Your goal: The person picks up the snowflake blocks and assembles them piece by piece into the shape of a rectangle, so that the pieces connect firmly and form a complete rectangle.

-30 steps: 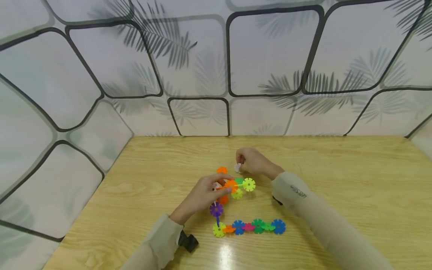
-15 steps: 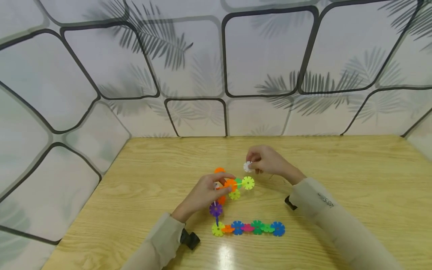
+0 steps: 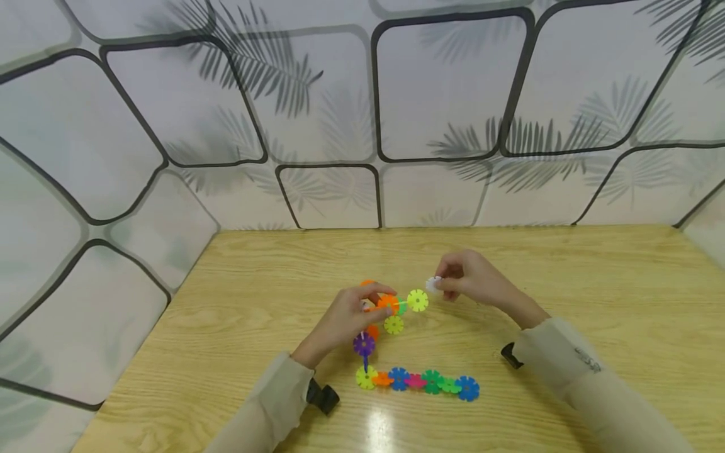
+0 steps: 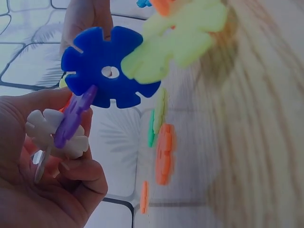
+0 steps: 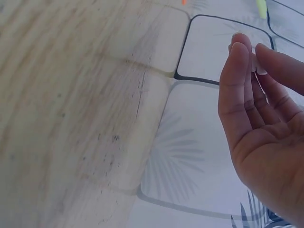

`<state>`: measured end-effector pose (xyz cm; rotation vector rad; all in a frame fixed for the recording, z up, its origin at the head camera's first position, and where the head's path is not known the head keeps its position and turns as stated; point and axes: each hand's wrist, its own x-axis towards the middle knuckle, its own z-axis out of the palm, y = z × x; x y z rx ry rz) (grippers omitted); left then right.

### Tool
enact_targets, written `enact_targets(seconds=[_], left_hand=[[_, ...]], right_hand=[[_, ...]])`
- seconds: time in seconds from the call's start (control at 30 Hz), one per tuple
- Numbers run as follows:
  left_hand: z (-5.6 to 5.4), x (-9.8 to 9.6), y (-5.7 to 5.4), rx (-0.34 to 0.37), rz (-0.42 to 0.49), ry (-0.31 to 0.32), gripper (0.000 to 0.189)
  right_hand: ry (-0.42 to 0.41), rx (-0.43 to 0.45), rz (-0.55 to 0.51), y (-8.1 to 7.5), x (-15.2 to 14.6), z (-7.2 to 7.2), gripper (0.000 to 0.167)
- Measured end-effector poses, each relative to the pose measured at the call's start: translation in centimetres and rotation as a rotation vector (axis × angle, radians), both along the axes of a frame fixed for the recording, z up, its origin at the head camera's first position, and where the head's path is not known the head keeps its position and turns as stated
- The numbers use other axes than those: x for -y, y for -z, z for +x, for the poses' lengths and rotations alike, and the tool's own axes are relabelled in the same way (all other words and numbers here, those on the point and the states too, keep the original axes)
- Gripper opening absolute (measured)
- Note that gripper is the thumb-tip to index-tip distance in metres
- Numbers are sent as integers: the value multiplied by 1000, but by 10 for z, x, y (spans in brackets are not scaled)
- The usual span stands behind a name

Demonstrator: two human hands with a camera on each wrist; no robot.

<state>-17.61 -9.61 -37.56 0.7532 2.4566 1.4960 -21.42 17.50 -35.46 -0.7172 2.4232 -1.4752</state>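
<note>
My left hand (image 3: 344, 318) pinches an orange notched disc (image 3: 388, 304) of a linked snowflake-disc chain. A yellow disc (image 3: 418, 301) forms the chain's end, to the right of that hand. Below the hand the chain runs through a purple disc (image 3: 364, 344) to a yellow-green corner disc (image 3: 367, 377), then right to a blue disc (image 3: 467, 389). In the left wrist view, a white disc (image 4: 38, 127), a purple and a blue disc (image 4: 107, 69) show linked by the palm. My right hand (image 3: 476, 280) pinches a white disc (image 3: 433, 284), apart from the yellow disc and just right of it.
Loose discs lie on the wooden table (image 3: 226, 352) around the left hand: a yellow-green one (image 3: 393, 324), a green one (image 3: 403, 307) and orange ones (image 3: 372, 332). A patterned backdrop (image 3: 436, 195) rises behind the table's far edge.
The right hand has brought the white disc rightward from behind the chain, to the right of the yellow end disc. The left hand keeps its grip and has raised the chain's end slightly.
</note>
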Motion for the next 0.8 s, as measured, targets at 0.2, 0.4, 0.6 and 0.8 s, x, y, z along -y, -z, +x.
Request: enact_targets(seconds=[0.2,0.4,0.6,0.8], left_hand=[[-2,1,1,-13,8,-6,30],[-3,0,1,-5,14,-16,30],[-3,0,2,-9,15,-12,30],[-3,0,3,8,25,2,29]], right_hand=[[-31,-10,-23,-3,-7,9,8],[-38,0,-30,-3,-11,16,9],[-53,15,-55,0,-10,20,10],[-70,-24,-68,2,-7,22,9]])
